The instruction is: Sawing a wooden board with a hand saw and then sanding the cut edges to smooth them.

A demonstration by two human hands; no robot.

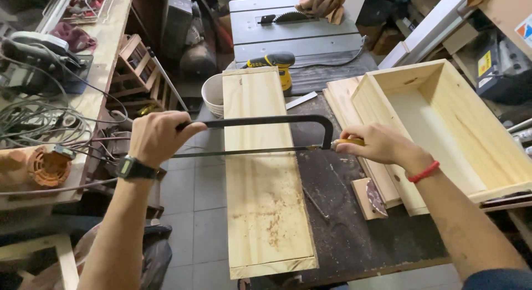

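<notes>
We hold a hacksaw (260, 136) level across a long pine board (265, 173): left hand (158, 137) clenched round the frame's far end, right hand (372, 143) closed on the wooden handle. The blade sits on the board's face, so we judge a cut is starting; steady, level strokes are required. The board overhangs a dark, worn workbench (354, 223) beside an open wooden box (443, 129), with a table saw (293, 27) behind.

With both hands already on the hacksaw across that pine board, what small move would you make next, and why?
Probably lower the blade onto the pine board. The left hand grips the frame's front and the right hand the handle, with the hacksaw lying square across the board.
</notes>
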